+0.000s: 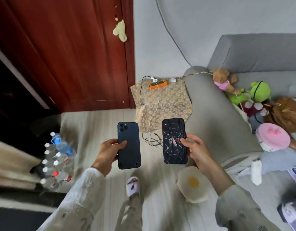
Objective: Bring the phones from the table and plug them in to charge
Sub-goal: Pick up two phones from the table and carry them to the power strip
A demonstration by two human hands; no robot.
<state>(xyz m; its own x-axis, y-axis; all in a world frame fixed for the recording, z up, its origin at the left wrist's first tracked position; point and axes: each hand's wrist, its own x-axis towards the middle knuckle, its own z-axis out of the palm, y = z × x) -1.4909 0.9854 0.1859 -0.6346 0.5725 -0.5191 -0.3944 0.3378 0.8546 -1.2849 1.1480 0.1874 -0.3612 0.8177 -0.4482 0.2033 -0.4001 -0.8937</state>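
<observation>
My left hand grips a dark blue phone, back side up, camera end away from me. A black phone with a spider-web case is held the same way in my right hand. Ahead, an orange power strip lies on a patterned cloth-covered stand between the door and the sofa. White chargers are plugged into it, and white and black cables trail down to the floor just beyond the phones.
A red wooden door stands at left. A grey sofa with plush toys fills the right. Several water bottles stand on the floor at left. A fried-egg cushion lies by my slippered foot.
</observation>
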